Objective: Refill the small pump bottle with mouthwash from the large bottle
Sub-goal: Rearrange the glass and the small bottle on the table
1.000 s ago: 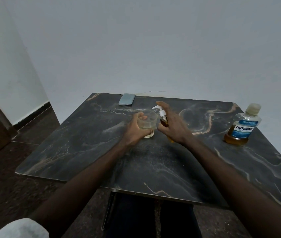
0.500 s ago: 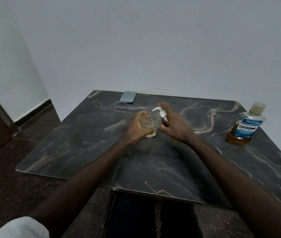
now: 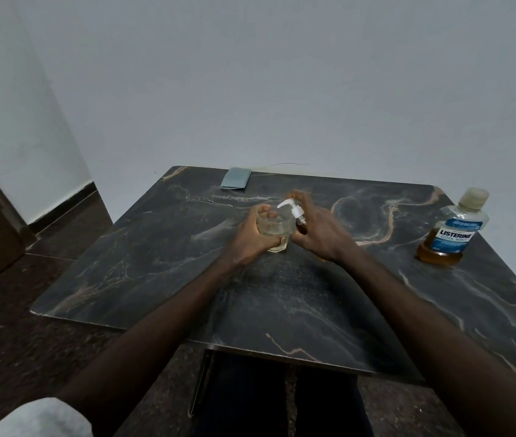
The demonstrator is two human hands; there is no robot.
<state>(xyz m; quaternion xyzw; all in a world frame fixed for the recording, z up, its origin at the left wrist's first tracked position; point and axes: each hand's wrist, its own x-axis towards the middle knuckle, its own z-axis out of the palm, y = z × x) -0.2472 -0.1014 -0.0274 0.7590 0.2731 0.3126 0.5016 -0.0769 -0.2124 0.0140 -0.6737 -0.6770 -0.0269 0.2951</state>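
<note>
the right hand [image 3: 319, 230] grips the small pump bottle [image 3: 298, 217], tilted, nozzle pointing left over a glass [image 3: 274, 230]. the left hand [image 3: 250, 236] curls around that glass. the large bottle [image 3: 453, 231] stands upright, well apart.

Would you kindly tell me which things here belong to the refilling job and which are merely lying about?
In the job: pump bottle in right hand; glass in left hand; large bottle.
Lying about: flat grey-blue item; thin wire.

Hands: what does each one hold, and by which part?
Left hand grips the glass round its side; right hand holds the pump bottle by its body.
</note>
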